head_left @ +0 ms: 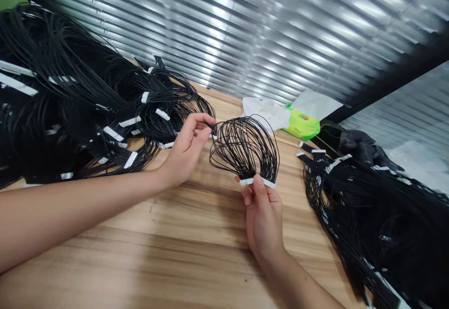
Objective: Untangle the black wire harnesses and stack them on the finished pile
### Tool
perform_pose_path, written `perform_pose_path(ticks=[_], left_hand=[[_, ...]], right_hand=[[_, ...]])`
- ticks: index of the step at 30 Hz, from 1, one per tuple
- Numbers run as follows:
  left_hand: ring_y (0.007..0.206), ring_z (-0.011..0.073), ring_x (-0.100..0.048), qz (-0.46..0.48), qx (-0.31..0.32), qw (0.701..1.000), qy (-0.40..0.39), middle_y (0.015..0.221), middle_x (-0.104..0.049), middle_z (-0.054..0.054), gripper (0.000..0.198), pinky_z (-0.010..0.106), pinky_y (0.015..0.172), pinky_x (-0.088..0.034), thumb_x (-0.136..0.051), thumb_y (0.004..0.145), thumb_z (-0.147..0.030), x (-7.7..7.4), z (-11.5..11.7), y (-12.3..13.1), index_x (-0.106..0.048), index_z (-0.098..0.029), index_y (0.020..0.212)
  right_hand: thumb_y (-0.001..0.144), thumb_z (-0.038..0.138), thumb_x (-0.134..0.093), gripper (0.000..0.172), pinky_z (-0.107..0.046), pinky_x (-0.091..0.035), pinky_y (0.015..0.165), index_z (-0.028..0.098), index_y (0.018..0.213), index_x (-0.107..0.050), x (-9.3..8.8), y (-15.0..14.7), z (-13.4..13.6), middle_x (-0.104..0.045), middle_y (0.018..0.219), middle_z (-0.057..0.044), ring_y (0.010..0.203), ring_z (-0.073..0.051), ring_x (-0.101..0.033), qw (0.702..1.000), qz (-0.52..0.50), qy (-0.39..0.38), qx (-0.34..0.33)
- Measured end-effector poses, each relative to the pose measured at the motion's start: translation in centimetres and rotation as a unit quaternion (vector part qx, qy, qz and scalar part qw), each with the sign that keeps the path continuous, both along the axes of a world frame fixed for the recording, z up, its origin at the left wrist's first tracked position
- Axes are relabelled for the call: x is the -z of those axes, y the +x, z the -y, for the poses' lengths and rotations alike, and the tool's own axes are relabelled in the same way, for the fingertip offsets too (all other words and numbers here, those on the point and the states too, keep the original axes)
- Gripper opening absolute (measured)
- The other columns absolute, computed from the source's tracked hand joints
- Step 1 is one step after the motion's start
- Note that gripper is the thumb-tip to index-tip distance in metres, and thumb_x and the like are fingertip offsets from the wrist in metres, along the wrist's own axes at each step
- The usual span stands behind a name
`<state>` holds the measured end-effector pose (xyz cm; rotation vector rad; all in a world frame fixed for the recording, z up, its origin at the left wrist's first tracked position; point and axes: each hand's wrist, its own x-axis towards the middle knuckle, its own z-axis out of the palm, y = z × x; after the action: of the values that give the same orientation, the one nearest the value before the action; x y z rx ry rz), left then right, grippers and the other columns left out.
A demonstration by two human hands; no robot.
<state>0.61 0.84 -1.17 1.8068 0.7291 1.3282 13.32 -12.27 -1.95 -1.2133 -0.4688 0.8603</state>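
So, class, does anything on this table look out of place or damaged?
The green packet and crumpled white sheet look slightly odd, lying between two piles of black cables. I see no clear damage.

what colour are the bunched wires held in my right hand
The wires are black, seen best in the head view.

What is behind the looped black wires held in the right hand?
Wooden tabletop shows through gaps in the looped black wires, with crumpled white material beyond. Where strands bunch densely near the right hand, the view behind is covered.
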Motion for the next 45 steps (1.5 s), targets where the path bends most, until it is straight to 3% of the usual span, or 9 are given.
perform_pose_path(ticks=[5,8,14,17,27,31,37,41,45], left_hand=[[0.088,0.0131,-0.055,-0.089,0.036,0.967,0.235,0.089,-0.061,0.000,0.004,0.031,0.083,-0.036,-0.057,0.090,-0.026,-1.4,1.2,-0.7,-0.059,-0.022,0.090],[0.082,0.0126,-0.057,-0.140,0.034,0.941,0.307,0.087,-0.064,-0.002,0.003,0.034,0.081,-0.032,-0.065,0.085,-0.028,-1.5,1.5,-0.8,-0.065,-0.026,0.087],[0.074,0.0108,-0.056,-0.143,-0.001,0.928,0.343,0.086,-0.065,-0.003,0.007,0.034,0.078,-0.028,-0.065,0.085,-0.032,-1.3,1.4,-0.8,-0.070,-0.029,0.082],[0.067,0.0088,-0.055,-0.157,0.022,0.914,0.374,0.077,-0.066,-0.005,0.006,0.033,0.076,-0.028,-0.065,0.085,-0.034,-1.2,1.4,-0.9,-0.071,-0.031,0.083],[0.086,0.0117,-0.064,-0.198,0.056,0.927,0.314,0.091,-0.073,-0.005,0.011,0.031,0.081,-0.034,-0.061,0.087,-0.033,-1.3,1.4,-0.8,-0.072,-0.030,0.090],[0.075,0.0078,-0.067,-0.199,0.087,0.931,0.294,0.086,-0.075,-0.007,0.013,0.030,0.073,-0.033,-0.057,0.091,-0.029,-1.1,1.3,-0.9,-0.069,-0.027,0.094],[0.057,0.0053,-0.060,-0.192,0.054,0.926,0.320,0.080,-0.075,-0.010,0.011,0.031,0.067,-0.028,-0.059,0.090,-0.028,-0.7,1.0,-0.9,-0.069,-0.029,0.093],[0.070,0.0085,-0.063,-0.204,0.044,0.912,0.354,0.084,-0.075,-0.009,0.013,0.033,0.073,-0.027,-0.058,0.091,-0.028,-0.9,1.0,-1.1,-0.070,-0.031,0.093],[0.072,0.0115,-0.056,-0.219,-0.009,0.894,0.391,0.085,-0.072,-0.007,0.009,0.035,0.075,-0.023,-0.063,0.087,-0.034,-1.2,1.0,-1.2,-0.072,-0.037,0.088]], right_hand=[[0.071,0.045,-0.073,0.034,-0.025,-0.027,0.053,0.018,0.060,-0.055,0.0,0.0,-0.1,-0.043,0.052,0.007,0.053,-0.008,-0.036,1.000,-0.002,-0.002,-0.001],[0.071,0.045,-0.073,0.034,-0.024,-0.027,0.052,0.018,0.060,-0.055,-0.1,0.0,-0.1,-0.043,0.052,0.007,0.053,-0.008,-0.034,1.000,-0.002,-0.002,0.001],[0.070,0.045,-0.073,0.034,-0.025,-0.027,0.052,0.018,0.060,-0.054,-0.3,0.0,-0.1,-0.044,0.052,0.007,0.052,-0.008,-0.034,1.000,-0.002,-0.003,0.005],[0.070,0.047,-0.073,0.035,-0.025,-0.027,0.051,0.018,0.061,-0.055,-0.3,-0.1,-0.1,-0.043,0.052,0.007,0.052,-0.009,-0.033,1.000,0.008,-0.005,0.007],[0.068,0.046,-0.074,0.034,-0.025,-0.028,0.051,0.018,0.062,-0.055,-0.2,0.0,-0.3,-0.043,0.052,0.007,0.052,-0.009,-0.033,1.000,0.003,-0.005,0.018],[0.069,0.045,-0.073,0.033,-0.025,-0.027,0.052,0.018,0.063,-0.056,-0.2,0.1,-0.2,-0.044,0.053,0.006,0.052,-0.009,-0.034,1.000,0.010,-0.005,0.013],[0.072,0.046,-0.071,0.032,-0.027,-0.027,0.054,0.018,0.065,-0.058,0.0,0.1,-0.1,-0.045,0.053,0.005,0.054,-0.010,-0.034,1.000,0.023,-0.018,0.003],[0.073,0.045,-0.071,0.032,-0.027,-0.027,0.056,0.018,0.064,-0.058,0.2,0.1,-0.1,-0.044,0.052,0.005,0.056,-0.011,-0.034,0.999,0.028,-0.021,-0.003],[0.073,0.046,-0.071,0.033,-0.027,-0.027,0.055,0.018,0.063,-0.057,0.3,0.2,-0.1,-0.046,0.054,0.004,0.055,-0.010,-0.034,0.999,0.036,-0.027,-0.003]])
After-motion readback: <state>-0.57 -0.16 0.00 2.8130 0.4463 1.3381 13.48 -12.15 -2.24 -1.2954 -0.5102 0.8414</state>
